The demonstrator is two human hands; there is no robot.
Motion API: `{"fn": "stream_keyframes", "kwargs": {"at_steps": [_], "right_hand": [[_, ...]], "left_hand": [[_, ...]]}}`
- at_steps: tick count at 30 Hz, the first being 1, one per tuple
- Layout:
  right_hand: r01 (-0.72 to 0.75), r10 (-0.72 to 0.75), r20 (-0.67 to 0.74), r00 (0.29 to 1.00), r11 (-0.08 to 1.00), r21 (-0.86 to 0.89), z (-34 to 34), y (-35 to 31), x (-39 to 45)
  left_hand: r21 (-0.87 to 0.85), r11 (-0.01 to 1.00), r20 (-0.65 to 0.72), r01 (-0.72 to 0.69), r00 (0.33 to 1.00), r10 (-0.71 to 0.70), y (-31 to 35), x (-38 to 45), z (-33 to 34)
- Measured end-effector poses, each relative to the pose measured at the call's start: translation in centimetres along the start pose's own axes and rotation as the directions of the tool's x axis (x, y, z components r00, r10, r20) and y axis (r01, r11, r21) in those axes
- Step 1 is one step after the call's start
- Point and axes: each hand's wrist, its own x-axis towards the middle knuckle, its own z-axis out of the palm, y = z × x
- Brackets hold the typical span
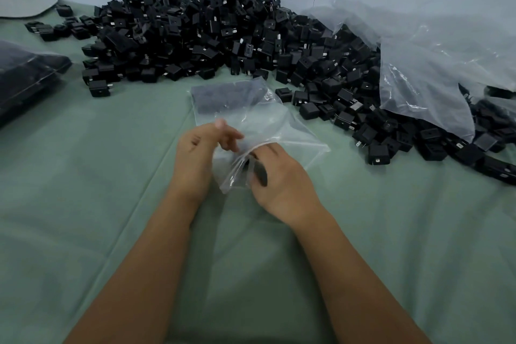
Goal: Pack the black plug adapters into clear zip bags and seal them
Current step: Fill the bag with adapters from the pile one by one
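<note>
I see both hands at the near mouth of a clear zip bag (259, 126) lying on the green cloth (111, 204) that covers the counter. My left hand (199, 153) pinches the left edge of the bag's opening, fingers curled toward the plastic. My right hand (279, 179) grips a black plug adapter (258, 169) at the bag's mouth, with the plastic bunched against it; I cannot tell how far inside the adapter sits. At the far end of the bag a dark mass shows through the plastic, blurred, probably adapters already inside.

Beyond the bag, a big heap of loose adapters (209, 33) spreads along the wall, reaching just past the bag's far end and curving round to the right of it. To the right of the bag, a large crumpled plastic sack (430, 64) lies over part of the heap. Well to the left of the bag, at the frame's edge, lies a filled bag of dark items (25, 75). Farther back on that side sits a pale flat plate (25, 5).
</note>
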Motion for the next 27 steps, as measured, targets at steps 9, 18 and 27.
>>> {"fn": "stream_keyframes", "kwargs": {"at_steps": [9, 18, 27], "right_hand": [[-0.04, 0.066, 0.256, 0.964, 0.994, -0.103, -0.5, 0.0, 0.5], [0.121, -0.029, 0.374, 0.927, 0.967, -0.225, 2.5, -0.1, 5.7], [0.105, -0.028, 0.356, 0.934, 0.974, -0.2, 5.0, -1.2, 10.2]], "left_hand": [[0.716, 0.6, -0.379, 0.356, 0.921, -0.094, -1.0, 0.9, -2.1], [0.727, 0.595, -0.352, 0.342, 0.93, -0.104, -1.3, 1.3, -2.4], [0.674, 0.643, -0.352, 0.364, 0.923, -0.154, -1.9, 1.9, -2.8]]}}
